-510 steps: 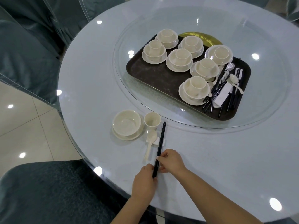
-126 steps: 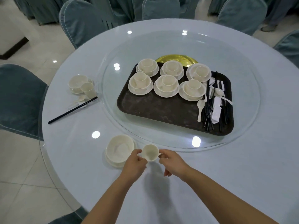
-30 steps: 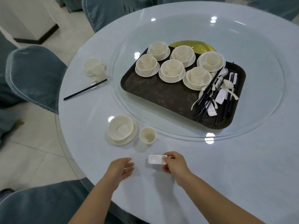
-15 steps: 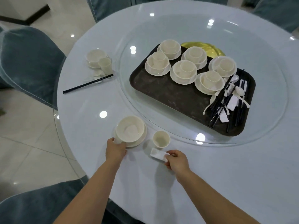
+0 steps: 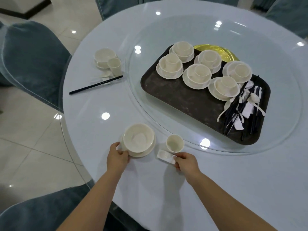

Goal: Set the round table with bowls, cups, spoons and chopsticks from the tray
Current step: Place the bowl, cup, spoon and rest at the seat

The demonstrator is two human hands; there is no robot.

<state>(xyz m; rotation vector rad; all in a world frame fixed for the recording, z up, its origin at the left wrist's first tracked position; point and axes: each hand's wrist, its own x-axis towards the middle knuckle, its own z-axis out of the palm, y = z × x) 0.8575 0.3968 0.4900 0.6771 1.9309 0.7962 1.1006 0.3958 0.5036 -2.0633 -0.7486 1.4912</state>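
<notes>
At the right of the frame, black chopsticks (image 5: 233, 112) are tangling with white ceramic spoons (image 5: 255, 99) beyond counting, while the dark brown tray (image 5: 180, 99) is covering most of a round gold plate (image 5: 216, 53).

A cream bowl (image 5: 138, 139) sits upright on its saucer (image 5: 146, 151) left of an upright cup (image 5: 175, 143); a white chopstick rest (image 5: 166, 157) lies just before the cup.

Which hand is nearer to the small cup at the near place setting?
Right. The right hand holds the white rest just below the cup; the left hand is beyond the bowl.
</notes>
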